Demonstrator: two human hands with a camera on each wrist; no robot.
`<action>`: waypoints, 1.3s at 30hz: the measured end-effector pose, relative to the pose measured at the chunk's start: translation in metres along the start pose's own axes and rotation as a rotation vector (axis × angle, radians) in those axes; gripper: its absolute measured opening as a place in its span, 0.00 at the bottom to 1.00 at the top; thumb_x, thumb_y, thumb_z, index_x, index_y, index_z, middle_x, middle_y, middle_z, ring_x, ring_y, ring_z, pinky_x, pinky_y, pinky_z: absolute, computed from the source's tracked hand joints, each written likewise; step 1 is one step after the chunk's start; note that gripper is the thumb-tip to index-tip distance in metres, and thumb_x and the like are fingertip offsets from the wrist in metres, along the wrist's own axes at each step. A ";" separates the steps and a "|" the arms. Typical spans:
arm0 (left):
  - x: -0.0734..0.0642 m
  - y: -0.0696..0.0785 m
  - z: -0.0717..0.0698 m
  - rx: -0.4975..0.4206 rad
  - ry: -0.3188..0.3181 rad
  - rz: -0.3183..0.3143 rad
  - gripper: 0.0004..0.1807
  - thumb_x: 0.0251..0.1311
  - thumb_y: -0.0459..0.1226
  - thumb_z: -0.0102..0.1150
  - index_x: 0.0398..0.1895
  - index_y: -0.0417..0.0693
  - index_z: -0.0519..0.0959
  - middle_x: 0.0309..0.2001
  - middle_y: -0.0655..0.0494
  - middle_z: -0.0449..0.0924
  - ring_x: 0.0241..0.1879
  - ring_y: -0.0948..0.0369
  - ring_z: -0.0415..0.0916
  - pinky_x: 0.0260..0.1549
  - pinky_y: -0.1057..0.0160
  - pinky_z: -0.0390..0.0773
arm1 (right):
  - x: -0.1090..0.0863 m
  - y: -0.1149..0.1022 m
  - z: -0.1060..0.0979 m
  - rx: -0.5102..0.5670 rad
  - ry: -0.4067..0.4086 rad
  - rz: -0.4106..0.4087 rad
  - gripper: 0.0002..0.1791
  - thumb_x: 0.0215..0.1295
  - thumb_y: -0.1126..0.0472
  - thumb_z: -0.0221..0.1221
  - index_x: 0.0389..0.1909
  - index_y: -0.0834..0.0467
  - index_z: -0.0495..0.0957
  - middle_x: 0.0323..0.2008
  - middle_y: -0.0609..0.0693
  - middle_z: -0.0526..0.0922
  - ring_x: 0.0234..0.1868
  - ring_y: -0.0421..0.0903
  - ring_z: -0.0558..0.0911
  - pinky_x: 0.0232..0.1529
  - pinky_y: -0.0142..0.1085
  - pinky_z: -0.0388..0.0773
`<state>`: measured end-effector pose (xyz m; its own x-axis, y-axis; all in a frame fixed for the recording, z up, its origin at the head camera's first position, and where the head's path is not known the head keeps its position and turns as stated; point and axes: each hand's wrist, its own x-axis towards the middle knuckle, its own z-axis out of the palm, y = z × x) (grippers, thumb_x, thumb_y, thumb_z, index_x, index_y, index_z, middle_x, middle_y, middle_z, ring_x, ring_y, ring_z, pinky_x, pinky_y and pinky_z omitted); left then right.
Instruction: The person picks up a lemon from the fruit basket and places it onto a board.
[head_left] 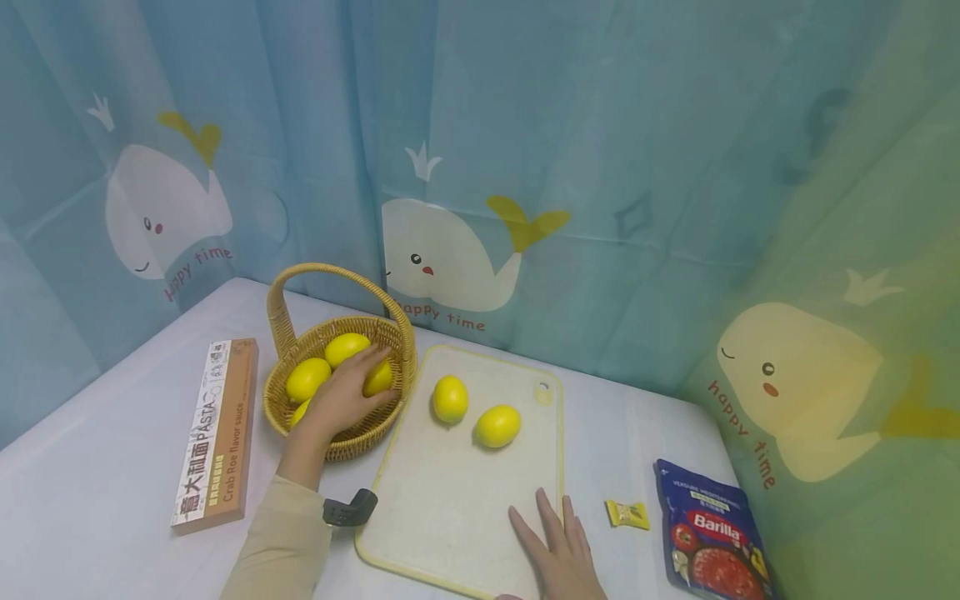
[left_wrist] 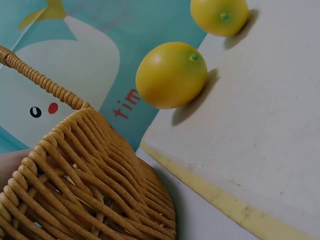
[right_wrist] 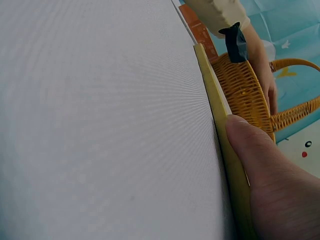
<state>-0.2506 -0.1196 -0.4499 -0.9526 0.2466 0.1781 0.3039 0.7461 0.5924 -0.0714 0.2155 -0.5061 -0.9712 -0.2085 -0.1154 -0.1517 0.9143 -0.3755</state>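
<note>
My left hand (head_left: 347,396) reaches into a wicker basket (head_left: 348,450), its fingers and thumb around a lemon (head_left: 379,379) at the basket's right side. More lemons (head_left: 307,380) lie in the basket beside that hand. Two lemons, one on the left (head_left: 450,398) and one on the right (head_left: 498,426), sit on a pale cutting board (head_left: 442,500) with a yellow rim. My right hand (head_left: 558,550) rests on the board's near right part with fingers spread. In the left wrist view the basket wall (left_wrist: 95,175) hides most of the left hand.
Left of the basket lies a pasta box (head_left: 217,433). A small yellow packet (head_left: 627,514) and a blue Barilla pouch (head_left: 712,533) lie right of the board. Behind the table hangs a blue curtain (head_left: 600,167) with whale prints. The basket's tall handle (head_left: 337,271) arches over its opening.
</note>
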 end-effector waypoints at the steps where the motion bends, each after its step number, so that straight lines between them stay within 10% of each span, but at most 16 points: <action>1: 0.000 0.000 0.000 0.005 0.003 0.002 0.39 0.59 0.52 0.60 0.72 0.51 0.60 0.73 0.44 0.54 0.71 0.43 0.52 0.67 0.38 0.58 | 0.000 0.000 0.000 0.001 -0.001 0.000 0.52 0.42 0.21 0.55 0.70 0.41 0.61 0.75 0.58 0.48 0.72 0.72 0.41 0.68 0.67 0.40; 39: -0.001 -0.001 -0.001 0.053 -0.005 -0.030 0.30 0.56 0.40 0.64 0.63 0.42 0.71 0.66 0.43 0.63 0.66 0.44 0.60 0.66 0.42 0.62 | 0.000 0.001 0.001 -0.022 0.033 -0.023 0.52 0.42 0.21 0.56 0.70 0.40 0.61 0.74 0.59 0.49 0.71 0.72 0.43 0.68 0.67 0.43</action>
<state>-0.2502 -0.1210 -0.4501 -0.9614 0.2264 0.1565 0.2752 0.7853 0.5546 -0.0715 0.2163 -0.5074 -0.9728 -0.2186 -0.0759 -0.1782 0.9168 -0.3574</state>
